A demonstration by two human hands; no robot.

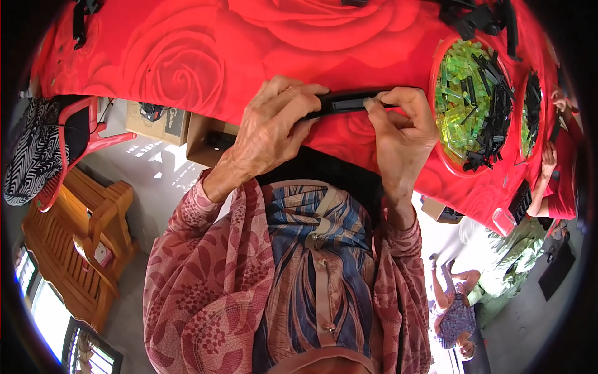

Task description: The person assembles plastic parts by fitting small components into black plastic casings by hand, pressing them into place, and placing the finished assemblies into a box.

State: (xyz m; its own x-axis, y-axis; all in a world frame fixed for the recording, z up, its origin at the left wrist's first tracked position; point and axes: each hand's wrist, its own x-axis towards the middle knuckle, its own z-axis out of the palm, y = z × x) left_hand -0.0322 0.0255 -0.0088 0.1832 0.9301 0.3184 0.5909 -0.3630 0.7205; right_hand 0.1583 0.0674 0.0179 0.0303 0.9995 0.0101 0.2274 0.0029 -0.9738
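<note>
Holding a slightly curved black strip (347,102) in both hands, above the red tablecloth (180,75), with the strip as the middle of the clock. Gripping its 9 o'clock end between thumb and fingers of the left hand (271,124), back of the hand turned up. Pinching its 3 o'clock end between thumb and curled fingers of the right hand (403,128). Showing a long recess along the bare stretch between both grips. Cannot tell about contact between strip and cloth.

Toward 3 o'clock, just beside the right hand, seeing a red tub (464,172) of clear yellow-green pieces (455,100) and small black pieces (495,93); farther out, a second tub (541,124) of similar pieces. Toward 2 o'clock, larger black parts (483,23), piled near the table edge. Between 3 and 4, a co-worker's hand (549,159). Near 9, well apart below table level, a cardboard box (168,126) and a red chair (93,134); near 8, a wooden bench (78,240); near 5, a seated person (455,319).
</note>
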